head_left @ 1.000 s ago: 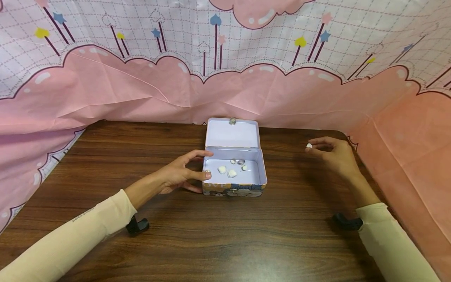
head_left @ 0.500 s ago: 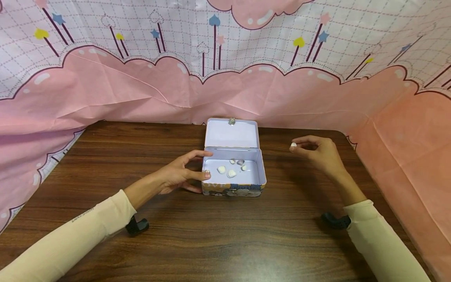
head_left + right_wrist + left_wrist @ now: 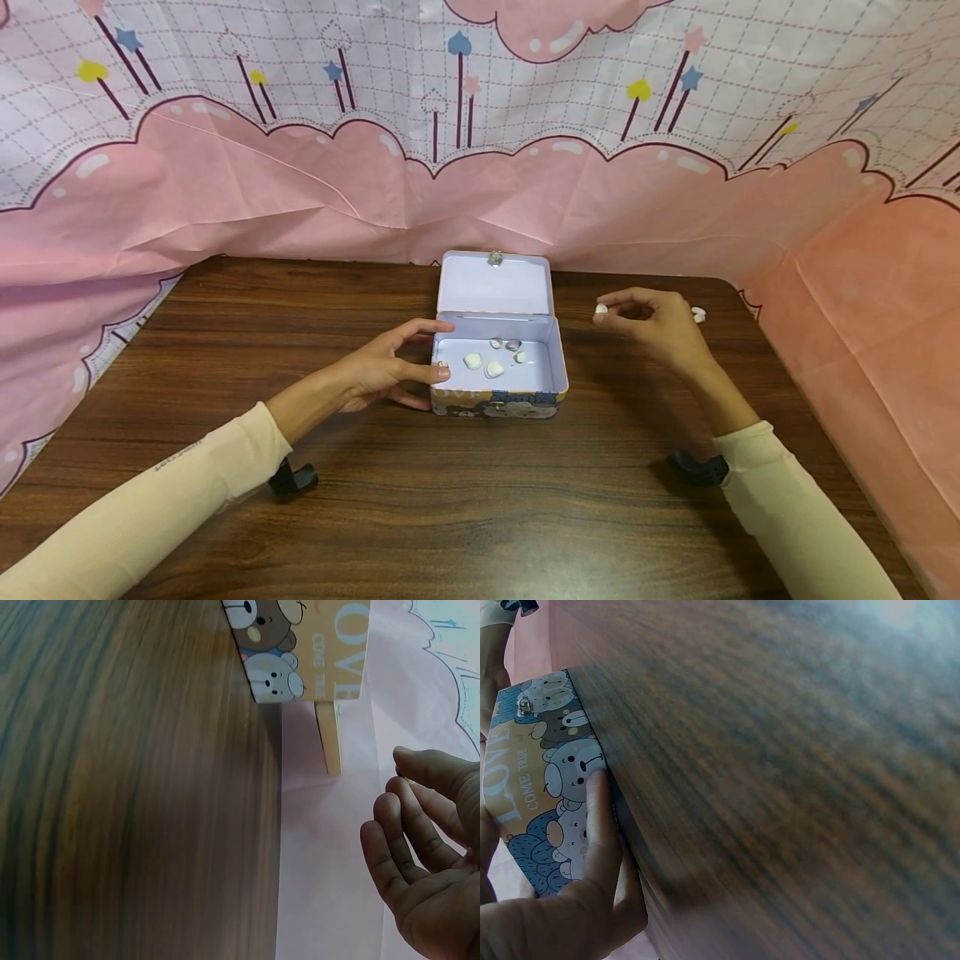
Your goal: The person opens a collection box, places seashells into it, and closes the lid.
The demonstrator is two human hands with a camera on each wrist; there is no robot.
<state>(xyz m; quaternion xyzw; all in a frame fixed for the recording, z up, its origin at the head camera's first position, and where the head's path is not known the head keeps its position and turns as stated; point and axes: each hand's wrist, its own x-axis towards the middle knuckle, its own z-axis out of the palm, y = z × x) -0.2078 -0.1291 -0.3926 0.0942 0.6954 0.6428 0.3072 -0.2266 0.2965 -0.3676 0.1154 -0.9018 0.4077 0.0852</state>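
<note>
Nearest lay the dark wooden counter (image 3: 450,517), with a pale sleeve (image 3: 172,492) over it at the left. The left hand (image 3: 375,371) held the tin box (image 3: 480,408) by its left side; its fingers were spread apart around the wall, and in the left wrist view one rested on the printed front. The box had its long axis from left to right, its clasp side facing the person and its opening upward. Inside, on its floor, rested five pale shells (image 3: 493,368). A little farther, in the air to the right of the box and not touching it, the right hand (image 3: 660,329) pinched a white shell (image 3: 602,309) between thumb and forefinger. Where this shell pointed, and its long axis, I could not tell, because it was small and partly covered. In my judgement, the step was bringing it to the box; the next move called for going left, over the rim, and releasing gently. Beyond stood the open lid (image 3: 495,287), and farthest hung a pink patterned cloth (image 3: 300,183).
</note>
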